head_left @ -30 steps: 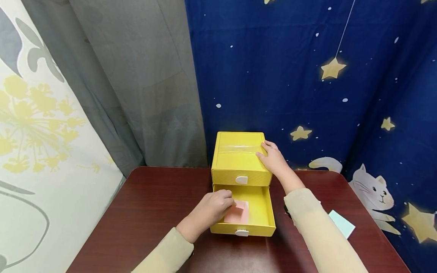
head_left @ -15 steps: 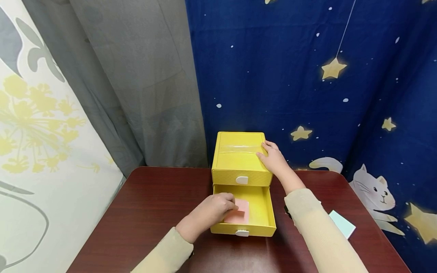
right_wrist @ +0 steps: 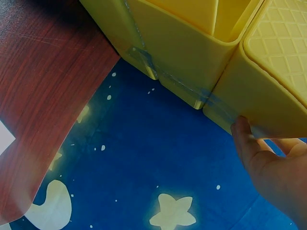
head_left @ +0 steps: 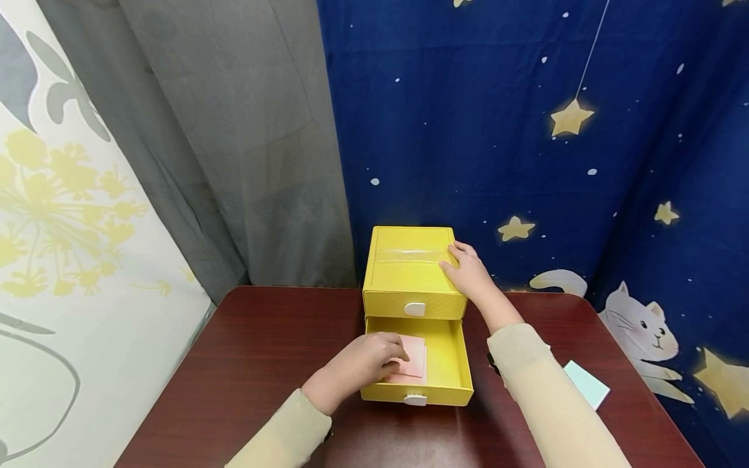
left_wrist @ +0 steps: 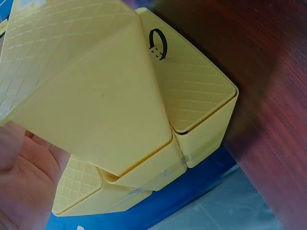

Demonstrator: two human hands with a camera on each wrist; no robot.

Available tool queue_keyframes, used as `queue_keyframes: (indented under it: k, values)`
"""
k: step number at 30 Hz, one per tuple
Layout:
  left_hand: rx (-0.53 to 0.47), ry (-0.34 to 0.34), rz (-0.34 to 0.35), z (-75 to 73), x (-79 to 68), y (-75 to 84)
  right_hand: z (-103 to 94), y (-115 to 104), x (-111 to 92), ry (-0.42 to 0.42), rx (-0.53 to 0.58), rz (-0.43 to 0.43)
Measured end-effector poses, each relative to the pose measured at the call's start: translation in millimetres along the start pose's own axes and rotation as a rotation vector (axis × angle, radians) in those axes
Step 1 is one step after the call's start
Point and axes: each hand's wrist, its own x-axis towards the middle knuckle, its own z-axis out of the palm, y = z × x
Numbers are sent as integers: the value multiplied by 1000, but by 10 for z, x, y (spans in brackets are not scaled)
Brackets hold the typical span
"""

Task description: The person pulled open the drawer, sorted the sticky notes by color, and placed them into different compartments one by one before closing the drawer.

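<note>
A yellow two-drawer box (head_left: 409, 270) stands at the table's back edge, its lower drawer (head_left: 450, 354) pulled out. Two overlapping pink sticky notes (head_left: 417, 357) lie in that drawer, at its left side. Over them is my left hand (head_left: 365, 361), fingers slightly bent and parted, fingertips right at the upper note; they partly hide it. In the left wrist view the palm (left_wrist: 29, 177) shows beside the drawer's outer wall (left_wrist: 103, 103), and the notes are hidden. My right hand (head_left: 471, 276) rests on the box's top right edge, its fingers (right_wrist: 247, 139) against the side.
A pale blue sticky pad (head_left: 587, 383) lies on the dark red table (head_left: 281, 364), right of my right sleeve (head_left: 544, 390). Behind the box hangs a blue star curtain (head_left: 433, 143), with a grey curtain (head_left: 251, 130) to its left.
The upper pink note has come down flat over the other one, shifted towards the back. My left fingers have moved slightly right and parted. The right hand stays where it was.
</note>
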Motion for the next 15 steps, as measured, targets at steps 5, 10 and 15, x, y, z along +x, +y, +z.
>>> queue_keyframes:
  k: [5,10,15]
  values:
    - [31,61,-1,-10,-36,-9,0,-4,-5,-3,5,4]
    - [50,150,-8,9,-98,-38,-1,-3,-12,-4,11,6]
    - [28,236,-36,25,-168,-68,-3,-4,-14,-6,15,6]
